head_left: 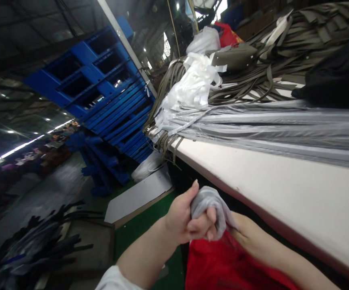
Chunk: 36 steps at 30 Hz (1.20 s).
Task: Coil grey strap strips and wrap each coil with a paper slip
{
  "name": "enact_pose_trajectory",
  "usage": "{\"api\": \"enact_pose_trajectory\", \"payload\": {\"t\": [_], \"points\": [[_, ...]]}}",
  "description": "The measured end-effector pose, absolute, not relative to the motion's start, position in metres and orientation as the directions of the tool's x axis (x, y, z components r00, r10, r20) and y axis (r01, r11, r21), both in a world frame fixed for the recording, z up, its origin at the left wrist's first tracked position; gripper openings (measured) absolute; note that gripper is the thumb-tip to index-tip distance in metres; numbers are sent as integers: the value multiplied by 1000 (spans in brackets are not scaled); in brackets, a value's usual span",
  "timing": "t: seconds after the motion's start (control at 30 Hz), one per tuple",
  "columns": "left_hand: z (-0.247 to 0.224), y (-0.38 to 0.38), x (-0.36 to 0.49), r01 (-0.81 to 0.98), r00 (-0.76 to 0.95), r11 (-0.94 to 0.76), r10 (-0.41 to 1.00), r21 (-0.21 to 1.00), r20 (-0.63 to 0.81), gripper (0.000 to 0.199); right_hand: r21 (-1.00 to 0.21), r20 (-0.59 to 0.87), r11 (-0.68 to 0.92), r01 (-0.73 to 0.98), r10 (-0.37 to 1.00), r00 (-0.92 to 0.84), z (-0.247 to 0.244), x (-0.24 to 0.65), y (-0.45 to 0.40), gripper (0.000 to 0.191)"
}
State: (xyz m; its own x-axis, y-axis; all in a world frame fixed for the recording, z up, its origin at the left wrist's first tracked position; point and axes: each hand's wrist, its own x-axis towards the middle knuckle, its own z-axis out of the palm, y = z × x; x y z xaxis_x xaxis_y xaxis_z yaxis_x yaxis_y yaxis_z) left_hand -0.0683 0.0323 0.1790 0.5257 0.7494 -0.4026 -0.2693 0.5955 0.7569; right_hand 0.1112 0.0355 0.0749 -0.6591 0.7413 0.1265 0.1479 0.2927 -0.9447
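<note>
Left hand (178,221) curls its fingers through the grey fabric coil (206,197), right hand (243,230) pinches its trailing part beside the white surface (271,181); looks light, soft, maybe slippery, best held round the wound layers.

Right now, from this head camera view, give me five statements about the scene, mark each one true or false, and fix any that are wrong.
1. The left hand has a soft grey fabric strip looped about its fingers. True.
2. The right hand is away from that strip. False: the right hand holds the strip's trailing part.
3. Long grey fabric strips lie along the white flat-topped table. True.
4. The stack of blue slatted pallets stands on that table. False: the stack is beyond the table's end, at the picture's left.
5. A heap of shiny white ribbon lies at the table's far end. True.
</note>
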Motion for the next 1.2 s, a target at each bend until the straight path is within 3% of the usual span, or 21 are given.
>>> {"api": "enact_pose_trajectory", "payload": {"t": [0.07,0.1,0.17,0.23,0.3,0.37,0.47,0.53,0.6,0.7,0.83,1.03,1.2], "points": [[186,44,-71,-365,245,267,952,892,-185,73,-978,51,186,94,652,-756,77,110,31,30],[185,51,-74,-313,62,39,998,949,-20,70,-988,0,123,94,607,-795,78,111,27,30],[175,65,-83,38,-155,-348,924,937,350,67,-995,-78,17,103,537,-840,82,118,18,35],[156,73,-93,450,3,-511,821,732,571,74,-995,-101,-61,81,546,-831,87,132,13,42],[137,74,-99,667,321,-549,822,505,469,77,-991,-126,-120,64,625,-771,91,148,17,47],[125,68,-101,738,494,-539,842,407,218,69,-986,-167,-113,123,705,-689,89,163,28,45],[124,57,-98,771,507,-349,842,533,-184,66,-929,-146,68,364,835,-530,76,171,41,38],[129,52,-99,723,496,-49,732,689,-468,71,-836,-47,206,509,897,-440,63,167,41,43],[133,49,-104,586,525,294,572,755,-630,75,-768,53,304,564,908,-416,53,160,37,50],[130,48,-114,303,593,629,464,716,-658,77,-777,113,374,506,874,-473,44,152,34,49],[127,50,-122,48,618,802,445,596,-648,82,-850,67,322,417,851,-521,38,147,37,45],[138,59,-117,-249,574,800,576,546,-582,84,-885,41,245,396,888,-458,21,144,33,52],[151,65,-111,-385,463,702,708,598,-533,78,-942,-51,155,296,808,-586,26,145,26,29]]}}
